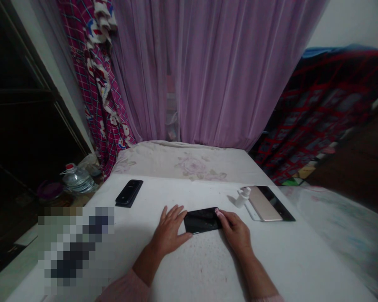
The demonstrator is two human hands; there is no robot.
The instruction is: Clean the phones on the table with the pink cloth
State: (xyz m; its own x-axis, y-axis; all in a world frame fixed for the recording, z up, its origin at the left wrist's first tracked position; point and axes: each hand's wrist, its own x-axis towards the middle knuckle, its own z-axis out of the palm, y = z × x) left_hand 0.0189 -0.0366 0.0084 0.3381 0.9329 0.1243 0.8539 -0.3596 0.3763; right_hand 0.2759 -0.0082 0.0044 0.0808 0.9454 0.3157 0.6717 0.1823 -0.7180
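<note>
A dark glossy phone [201,220] lies flat on the white cover in front of me, its long side running left to right. My left hand [169,230] is open with fingers apart, the thumb and fingertips touching the phone's left end. My right hand [237,233] is closed on a small pink cloth [219,213], pressed against the phone's right end. Part of the cloth is hidden by the fingers. Just beyond my right hand stands a small white bottle [242,198].
Right of the bottle lie a gold-backed phone [265,204] and a dark flat panel [275,201] side by side. Another dark phone [129,192] rests at the left. A blurred-out patch [77,247] covers the near left. Purple curtains [220,75] hang behind; a water jug [78,180] stands left.
</note>
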